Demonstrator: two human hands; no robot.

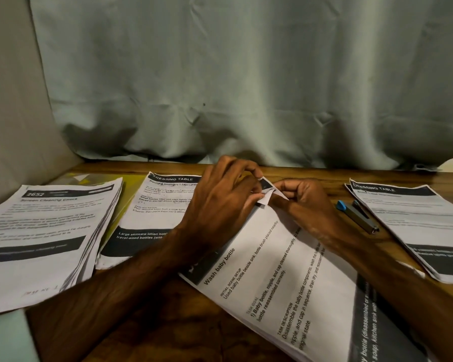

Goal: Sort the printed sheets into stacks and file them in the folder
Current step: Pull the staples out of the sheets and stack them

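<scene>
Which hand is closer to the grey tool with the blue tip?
Right. The right hand is left of the grey tool, not touching; the left hand is farther left. Both pinch the sheet corner.

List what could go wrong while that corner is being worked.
The left hand and right hand pinch the folded corner of the Wash baby bottle stack; it may tear.
That stack lies askew, so sheets could slip out of line.
The right wrist could knock the blue-tipped tool.
</scene>
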